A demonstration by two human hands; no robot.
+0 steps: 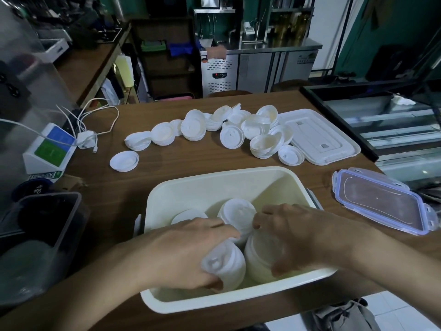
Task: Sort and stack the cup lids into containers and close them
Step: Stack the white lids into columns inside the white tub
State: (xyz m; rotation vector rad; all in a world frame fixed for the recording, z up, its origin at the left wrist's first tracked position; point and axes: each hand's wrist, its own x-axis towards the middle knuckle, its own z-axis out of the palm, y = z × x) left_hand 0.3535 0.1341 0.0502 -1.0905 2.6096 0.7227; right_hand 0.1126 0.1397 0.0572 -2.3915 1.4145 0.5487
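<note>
Inside the cream container (216,178) on the surface (191,162), the left hand (188,252) grips one lid stack (225,267) and the right hand (296,232) curls round a second stack (259,256) (loose lids (231,137) lie scattered beyond).

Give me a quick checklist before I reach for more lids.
1. Left hand grips lid stack: ok.
2. Right hand holds second stack: ok.
3. White bin has free room at its far end: ok.
4. Loose lids all sorted: not ok, many lie outside the bin.
5. White cover off, beside that pile: ok.
6. Both stacks seated on bin floor: cannot tell.
</note>
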